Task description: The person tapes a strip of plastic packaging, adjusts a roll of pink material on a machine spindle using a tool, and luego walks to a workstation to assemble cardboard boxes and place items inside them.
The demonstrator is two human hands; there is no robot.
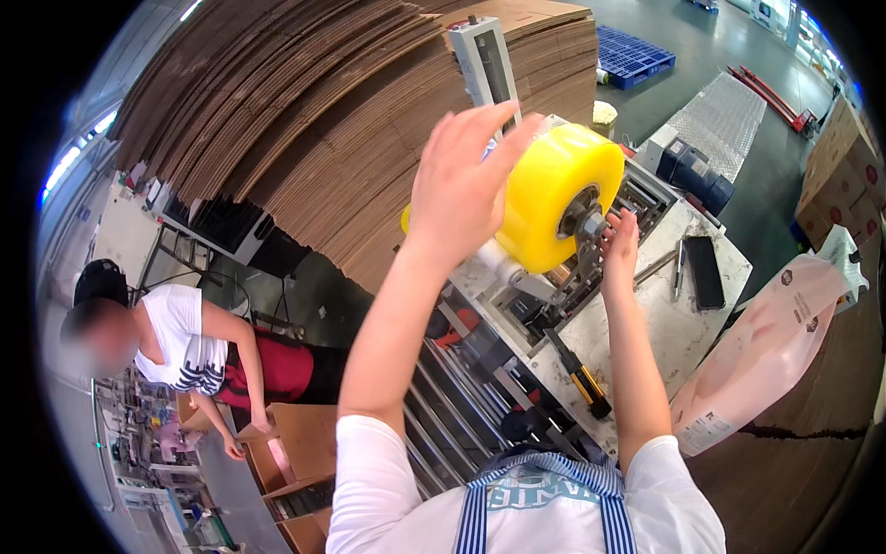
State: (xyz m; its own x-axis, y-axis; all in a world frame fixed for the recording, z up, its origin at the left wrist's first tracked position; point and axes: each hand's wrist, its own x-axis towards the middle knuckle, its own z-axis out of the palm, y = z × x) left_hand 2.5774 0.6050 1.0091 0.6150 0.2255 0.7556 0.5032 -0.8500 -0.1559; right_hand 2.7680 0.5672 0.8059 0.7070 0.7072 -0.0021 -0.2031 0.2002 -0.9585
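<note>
A large roll of yellow packing tape (568, 185) sits on a metal hub (583, 222) on a taping machine (517, 277). My left hand (461, 180) is raised at the roll's left side, fingers spread and holding nothing; whether it touches the tape I cannot tell. Beside the hub's outer end is my right hand (622, 249), its fingers extended upward and the fingertips close to the nut. A yellow-and-black utility knife (583, 380), a black phone (704, 272) and a pen (679, 270) lie on the machine's worn white top (637, 323).
Stacked flat cardboard (341, 166) rises behind the machine. Metal rollers (443, 415) run below me. A co-worker (212, 342) stands at left by open cartons (305, 443). A plastic bag (766, 346) hangs at right; a blue pallet (634, 55) is farther off.
</note>
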